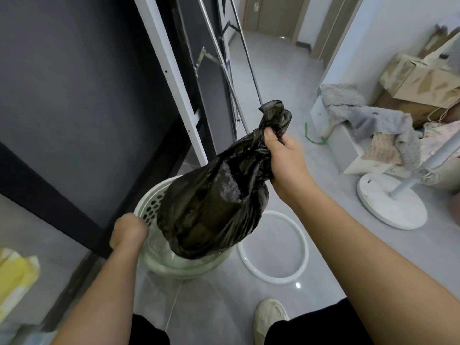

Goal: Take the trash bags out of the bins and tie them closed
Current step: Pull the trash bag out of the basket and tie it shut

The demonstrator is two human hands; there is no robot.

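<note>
A full black trash bag point(214, 207) hangs tilted over a pale green perforated bin point(151, 207) on the floor, its bottom still inside the bin's mouth. My right hand point(286, 163) grips the bag's gathered, knotted neck above and to the right of the bin. My left hand point(129, 230) grips the near left rim of the bin, its fingers curled over the edge and hidden inside.
A white ring point(302, 240), loose on the grey floor, lies just right of the bin. A dark cabinet panel point(74, 108) stands to the left, a fan base point(388, 202) and a pile of cloth and boxes point(388, 125) to the right. My shoe point(270, 317) is below.
</note>
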